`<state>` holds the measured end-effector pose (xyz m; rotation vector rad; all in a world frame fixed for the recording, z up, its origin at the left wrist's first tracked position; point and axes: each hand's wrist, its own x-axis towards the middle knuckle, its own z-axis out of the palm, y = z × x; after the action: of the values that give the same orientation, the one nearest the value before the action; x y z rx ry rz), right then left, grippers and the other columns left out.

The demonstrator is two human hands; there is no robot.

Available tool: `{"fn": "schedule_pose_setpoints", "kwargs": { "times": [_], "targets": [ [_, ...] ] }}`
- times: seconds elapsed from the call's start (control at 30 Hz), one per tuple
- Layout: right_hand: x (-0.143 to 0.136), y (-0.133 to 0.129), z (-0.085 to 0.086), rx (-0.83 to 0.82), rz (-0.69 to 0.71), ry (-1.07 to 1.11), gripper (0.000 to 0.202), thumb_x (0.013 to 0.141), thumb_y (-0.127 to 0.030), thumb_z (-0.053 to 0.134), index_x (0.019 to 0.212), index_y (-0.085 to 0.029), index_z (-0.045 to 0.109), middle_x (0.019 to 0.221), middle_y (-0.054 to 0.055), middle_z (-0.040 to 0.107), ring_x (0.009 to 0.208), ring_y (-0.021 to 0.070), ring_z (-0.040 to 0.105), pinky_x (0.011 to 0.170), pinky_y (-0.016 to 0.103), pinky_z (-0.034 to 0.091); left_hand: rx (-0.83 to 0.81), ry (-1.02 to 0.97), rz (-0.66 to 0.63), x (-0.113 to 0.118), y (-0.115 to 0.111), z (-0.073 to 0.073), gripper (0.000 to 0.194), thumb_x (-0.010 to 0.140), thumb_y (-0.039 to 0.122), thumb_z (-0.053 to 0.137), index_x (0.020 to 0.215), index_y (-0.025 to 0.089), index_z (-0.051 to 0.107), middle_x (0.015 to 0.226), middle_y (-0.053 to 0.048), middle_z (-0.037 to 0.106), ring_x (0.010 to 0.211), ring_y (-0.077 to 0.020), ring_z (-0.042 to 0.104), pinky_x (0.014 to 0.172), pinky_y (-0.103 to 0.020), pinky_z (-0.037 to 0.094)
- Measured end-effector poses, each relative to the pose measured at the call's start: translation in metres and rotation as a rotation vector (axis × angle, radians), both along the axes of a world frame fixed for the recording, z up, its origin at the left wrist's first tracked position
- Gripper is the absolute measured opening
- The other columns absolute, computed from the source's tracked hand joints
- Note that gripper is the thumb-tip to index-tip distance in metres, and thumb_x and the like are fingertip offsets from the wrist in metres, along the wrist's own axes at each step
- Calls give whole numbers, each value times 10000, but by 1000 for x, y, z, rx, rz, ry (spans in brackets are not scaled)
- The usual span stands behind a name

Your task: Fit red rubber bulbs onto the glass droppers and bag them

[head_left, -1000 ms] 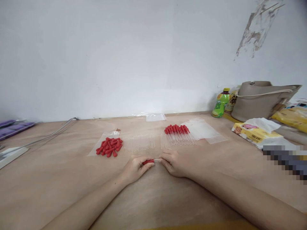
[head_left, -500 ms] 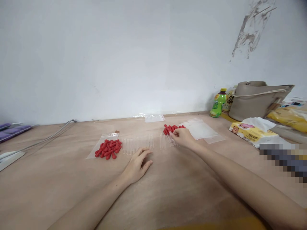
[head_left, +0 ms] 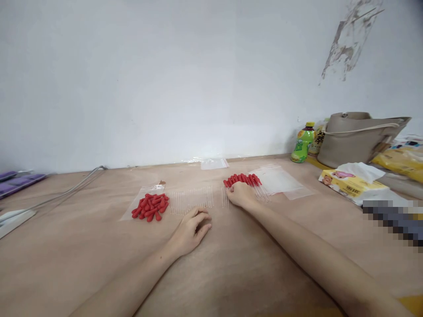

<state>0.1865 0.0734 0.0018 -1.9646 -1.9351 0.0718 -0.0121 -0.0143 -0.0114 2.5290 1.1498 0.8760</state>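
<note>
My left hand (head_left: 193, 231) rests on the table, its fingers loosely bent and apart, with nothing in it. Just beyond it lies a row of thin clear glass tubes (head_left: 191, 199). To their left, red rubber bulbs (head_left: 150, 207) are heaped on a clear plastic bag (head_left: 132, 207). On the right, glass droppers with red bulbs (head_left: 253, 179) lie side by side, tubes towards me. My right hand (head_left: 242, 195) is over the left part of these droppers, thumb and fingers pinched close by their bulbs. Whatever lies between those fingertips is hidden.
Clear zip bags (head_left: 280, 179) lie right of the droppers; another small bag (head_left: 214, 164) is near the wall. Farther right stand a green drink bottle (head_left: 303, 143), a beige handbag (head_left: 346, 138) and a tissue pack (head_left: 353, 185). A grey cable (head_left: 74, 187) runs along the left.
My right hand has shifted slightly left and down across the droppers, which now lie in a more even, spread row. My left hand has stayed in place.
</note>
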Motion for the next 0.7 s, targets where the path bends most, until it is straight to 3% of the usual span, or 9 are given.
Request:
{"fn": "schedule_pose_setpoints", "kwargs": {
  "times": [0.23,0.47,0.7],
  "targets": [
    [-7,-5,-1,3,-3,-18,348,795,-386,372,768,-198,664,804,85,660,793,229,606,643,302,413,9,4,-16,0,0,0,151,830,195,447,914,185,572,991,-62,510,845,-159,521,730,-287,442],
    [-3,-4,-2,10,-31,-63,327,772,-340,394,798,-146,656,818,128,652,795,269,602,646,338,415,3,8,-12,1,0,1,146,833,202,446,905,188,573,974,-55,513,817,-152,528,717,-281,445],
    [-16,-13,0,10,48,-70,343,796,-370,352,810,-186,642,827,90,650,812,242,596,665,330,409,1,6,-21,0,0,0,145,838,202,439,902,191,568,979,-54,513,813,-148,529,705,-268,447]
  ]
}}
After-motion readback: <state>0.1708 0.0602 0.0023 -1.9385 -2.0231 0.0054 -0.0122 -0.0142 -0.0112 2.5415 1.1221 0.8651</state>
